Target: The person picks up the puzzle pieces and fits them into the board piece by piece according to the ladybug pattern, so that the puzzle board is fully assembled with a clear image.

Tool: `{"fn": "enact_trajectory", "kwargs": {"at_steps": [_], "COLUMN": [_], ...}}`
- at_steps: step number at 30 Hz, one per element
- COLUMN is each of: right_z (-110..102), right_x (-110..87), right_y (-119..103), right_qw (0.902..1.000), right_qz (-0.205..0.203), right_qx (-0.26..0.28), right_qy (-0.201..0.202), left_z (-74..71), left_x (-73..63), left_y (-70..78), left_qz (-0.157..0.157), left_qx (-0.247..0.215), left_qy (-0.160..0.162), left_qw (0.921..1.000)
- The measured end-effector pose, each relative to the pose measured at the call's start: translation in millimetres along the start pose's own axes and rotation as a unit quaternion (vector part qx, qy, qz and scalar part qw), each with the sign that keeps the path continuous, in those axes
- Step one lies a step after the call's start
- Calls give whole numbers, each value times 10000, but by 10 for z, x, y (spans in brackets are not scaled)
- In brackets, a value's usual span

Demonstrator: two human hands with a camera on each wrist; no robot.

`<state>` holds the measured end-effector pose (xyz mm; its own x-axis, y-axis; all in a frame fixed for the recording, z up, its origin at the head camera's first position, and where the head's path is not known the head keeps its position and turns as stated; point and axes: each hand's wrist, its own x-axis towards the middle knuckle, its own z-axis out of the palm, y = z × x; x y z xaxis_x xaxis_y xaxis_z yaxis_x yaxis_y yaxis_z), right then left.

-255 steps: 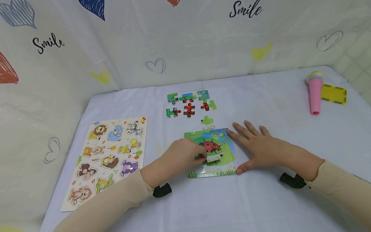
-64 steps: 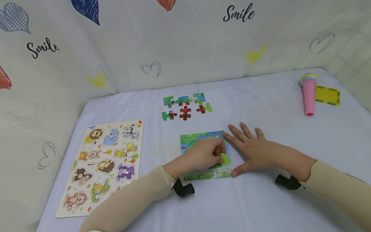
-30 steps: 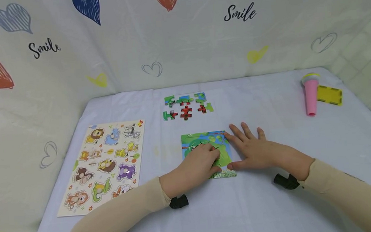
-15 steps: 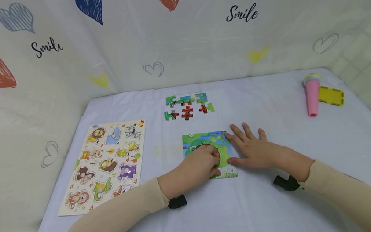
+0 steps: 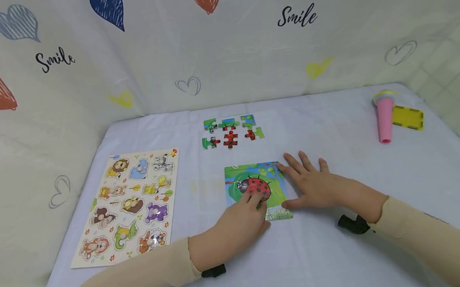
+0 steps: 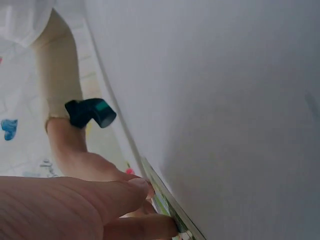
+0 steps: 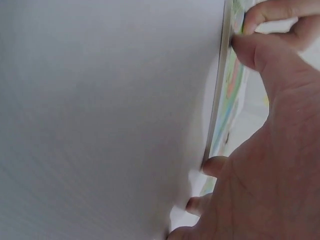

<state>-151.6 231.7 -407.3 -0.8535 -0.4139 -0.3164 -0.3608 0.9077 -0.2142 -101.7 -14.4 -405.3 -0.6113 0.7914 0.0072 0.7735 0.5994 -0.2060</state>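
Note:
A square jigsaw puzzle (image 5: 276,188) with a red ladybug picture lies flat on the white table, its lower left part covered by my left hand (image 5: 237,225). Two extended fingers of that hand touch the picture just below the ladybug; nothing shows pinched between them. My right hand (image 5: 317,186) rests with fingers spread at the puzzle's right side, thumb and index finger against its edge. In the right wrist view, the right thumb (image 7: 245,50) presses on the puzzle's rim. The left wrist view catches the left thumb (image 6: 125,195) beside the thin puzzle edge.
Several loose jigsaw pieces (image 5: 230,139) lie in two rows beyond the puzzle. An animal picture board (image 5: 126,207) lies at the left. A pink toy microphone (image 5: 385,121) and a yellow plastic piece (image 5: 408,117) are at the back right.
The loose green piece above the puzzle is gone from its spot. My left hand, earlier curled over the puzzle's middle, has drawn back toward me with fingers extended, uncovering the ladybug. The right thumb shifted slightly.

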Motion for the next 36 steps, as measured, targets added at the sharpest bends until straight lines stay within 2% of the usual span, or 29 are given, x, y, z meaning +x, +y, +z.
{"fn": "enact_trajectory", "kwargs": {"at_steps": [3,8,12,15,17,19,22,25,28,32,36], "right_z": [-2,5,-3,-21,-24,-18,-10,-10,-14,-15,-2], "right_x": [5,13,8,-6,-10,-5,5,10,11,7,8], "right_y": [3,12,3,-15,-20,-12,-1,4,8,10,16], "right_qw": [10000,9999,9998,9997,9997,9997,9997,9996,9995,9995,9993], "right_qz": [36,41,80,63,42,44,39,45,62,46,-26], "right_qx": [34,62,81,153,188,203,192,208,227,245,335], "right_qy": [-85,-113,-148,-157,-147,-159,-166,-189,-208,-198,-177], "left_z": [4,-8,-42,-76,-83,-77,-52,-35,3,112,217], "left_x": [-108,-286,-376,-407,-413,-408,-372,-273,-109,183,449], "left_y": [35,57,47,6,-50,-132,-320,-595,-963,-1481,-1855], "left_qz": [-121,-358,-501,-685,-765,-792,-814,-1018,-1351,-1700,-1896], "left_qx": [60,-212,-262,-583,-904,-1271,-1811,-2291,-2384,-2162,-2072], "left_qy": [-76,-484,-806,-988,-932,-702,-263,-100,-144,-363,-667], "left_qw": [9999,9980,9951,9910,9886,9862,9797,9680,9616,9607,9574]}}
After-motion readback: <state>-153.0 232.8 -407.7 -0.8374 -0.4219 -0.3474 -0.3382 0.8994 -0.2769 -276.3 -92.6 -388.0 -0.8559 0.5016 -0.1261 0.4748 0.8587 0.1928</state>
